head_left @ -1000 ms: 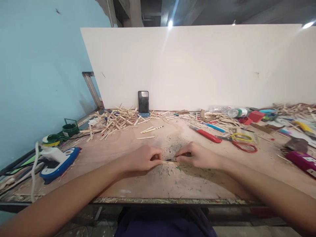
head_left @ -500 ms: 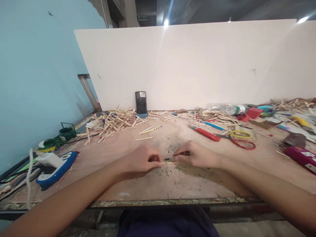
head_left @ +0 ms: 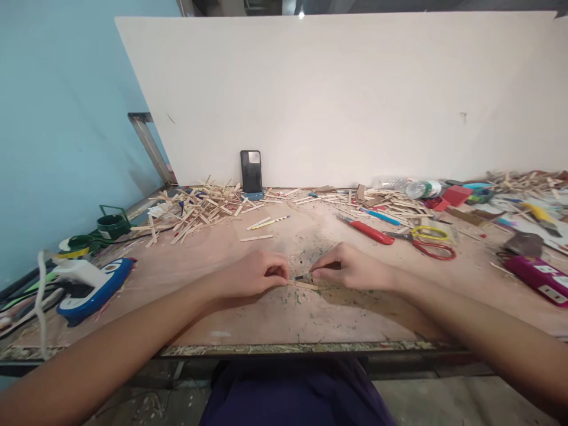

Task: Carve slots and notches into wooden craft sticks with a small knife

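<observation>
Close to the table's front, my left hand (head_left: 261,273) pinches the left end of a thin wooden stick (head_left: 304,285) between thumb and fingers. The stick's free end points right, toward my other hand. My right hand (head_left: 344,266) is closed in a pinch on a small dark blade (head_left: 303,277), whose tip points left, just above the stick. Most of the blade is hidden by the fingertips. Green crumbs and dark specks lie on the wood around both hands.
A heap of wooden sticks (head_left: 199,210) and an upright phone (head_left: 251,171) stand at the back. A red utility knife (head_left: 371,232), scissors (head_left: 432,247) and a blue pen (head_left: 380,216) lie right. A blue power strip (head_left: 95,296) sits left, a magenta object (head_left: 536,277) far right.
The view has tilted down slightly. The stick's right end now slants toward me, clear of the right fingers. More of the dark blade shows at my right fingertips.
</observation>
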{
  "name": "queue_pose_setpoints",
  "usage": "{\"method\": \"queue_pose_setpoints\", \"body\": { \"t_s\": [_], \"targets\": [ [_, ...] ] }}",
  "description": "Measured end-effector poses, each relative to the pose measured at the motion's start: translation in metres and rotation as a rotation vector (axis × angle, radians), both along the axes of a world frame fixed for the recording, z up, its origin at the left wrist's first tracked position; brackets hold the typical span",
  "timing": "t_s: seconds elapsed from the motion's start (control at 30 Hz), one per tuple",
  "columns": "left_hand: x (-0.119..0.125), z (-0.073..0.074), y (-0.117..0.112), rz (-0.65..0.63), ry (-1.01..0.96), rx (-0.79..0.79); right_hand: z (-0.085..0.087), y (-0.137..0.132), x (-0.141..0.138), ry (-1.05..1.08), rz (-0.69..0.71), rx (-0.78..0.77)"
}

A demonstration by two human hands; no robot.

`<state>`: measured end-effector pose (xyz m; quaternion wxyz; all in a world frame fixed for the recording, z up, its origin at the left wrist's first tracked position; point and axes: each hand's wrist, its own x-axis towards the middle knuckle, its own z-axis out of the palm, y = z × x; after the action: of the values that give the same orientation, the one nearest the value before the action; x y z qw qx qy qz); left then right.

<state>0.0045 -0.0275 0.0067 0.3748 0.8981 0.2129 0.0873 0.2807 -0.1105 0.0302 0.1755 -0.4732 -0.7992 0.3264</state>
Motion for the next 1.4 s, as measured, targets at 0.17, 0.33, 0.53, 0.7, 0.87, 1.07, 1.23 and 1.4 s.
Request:
{"method": "queue_pose_setpoints", "body": {
  "t_s": [0.17,0.33,0.53,0.7,0.87,1.07,1.23,1.4],
  "targets": [
    [-0.0001,-0.0038,0.0012,-0.016,-0.022,0.025,0.0021,-0.0004,-0.001,0.004,-0.013,-0.012],
    [-0.0004,-0.0047,0.0008,-0.014,-0.045,0.046,0.0025,-0.0003,-0.0004,-0.003,-0.007,-0.02],
    [-0.0006,-0.0013,0.0004,-0.073,-0.085,0.033,0.0018,0.0006,0.001,-0.015,-0.006,-0.007],
    [-0.0025,-0.0009,0.0015,-0.119,-0.108,0.022,0.0017,0.0018,0.0011,-0.005,-0.007,0.016],
    [-0.0044,-0.0039,0.003,-0.204,-0.119,0.009,-0.0006,0.0025,0.0015,0.001,0.004,0.029],
    [-0.0044,-0.0045,0.0027,-0.186,-0.117,0.008,-0.0007,0.0028,0.0045,0.034,0.032,0.026],
    [-0.0033,-0.0023,0.0015,-0.169,-0.092,-0.004,0.0023,0.0017,0.0067,0.047,0.086,0.02],
    [-0.0038,-0.0013,0.0005,-0.154,-0.073,-0.011,0.0021,-0.0006,0.0029,0.04,0.125,0.03]
  ]
}}
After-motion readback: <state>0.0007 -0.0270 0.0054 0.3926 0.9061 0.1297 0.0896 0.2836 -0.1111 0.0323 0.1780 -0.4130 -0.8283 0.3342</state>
